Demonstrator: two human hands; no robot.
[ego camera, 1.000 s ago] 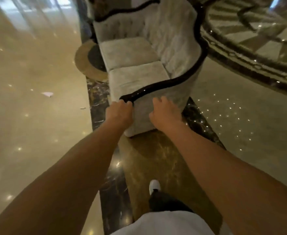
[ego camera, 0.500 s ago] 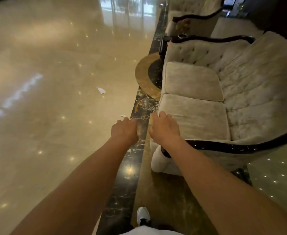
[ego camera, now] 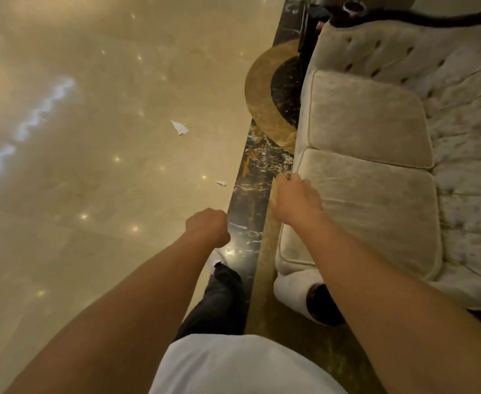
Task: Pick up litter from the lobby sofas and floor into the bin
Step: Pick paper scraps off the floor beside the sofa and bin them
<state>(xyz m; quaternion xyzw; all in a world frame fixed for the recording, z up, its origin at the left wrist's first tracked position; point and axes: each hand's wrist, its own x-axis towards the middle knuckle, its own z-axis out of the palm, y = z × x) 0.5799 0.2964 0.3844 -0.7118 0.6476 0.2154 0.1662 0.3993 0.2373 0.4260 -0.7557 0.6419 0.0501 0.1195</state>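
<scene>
A white scrap of paper (ego camera: 179, 128) lies on the glossy beige floor, ahead and left of my hands. A smaller white scrap (ego camera: 221, 183) lies close to the dark marble strip. The cream tufted sofa (ego camera: 375, 177) fills the right side, and its two seat cushions look bare. My left hand (ego camera: 208, 226) is curled into a fist over the floor, with nothing visible in it. My right hand (ego camera: 294, 201) hovers at the front edge of the near cushion, fingers bent downward, and I see nothing in it. No bin is in view.
A dark marble strip (ego camera: 248, 194) runs along the sofa's front. A round gold and black inlay (ego camera: 273, 92) sits in the floor beside the far sofa arm. My leg and white shoe (ego camera: 215, 260) stand below my left hand. The sofa's near arm (ego camera: 296, 291) is low right.
The view has swung from behind the sofa's arm round to its front and now tilts down. Both scraps appear closer, and my hands have drawn apart.
</scene>
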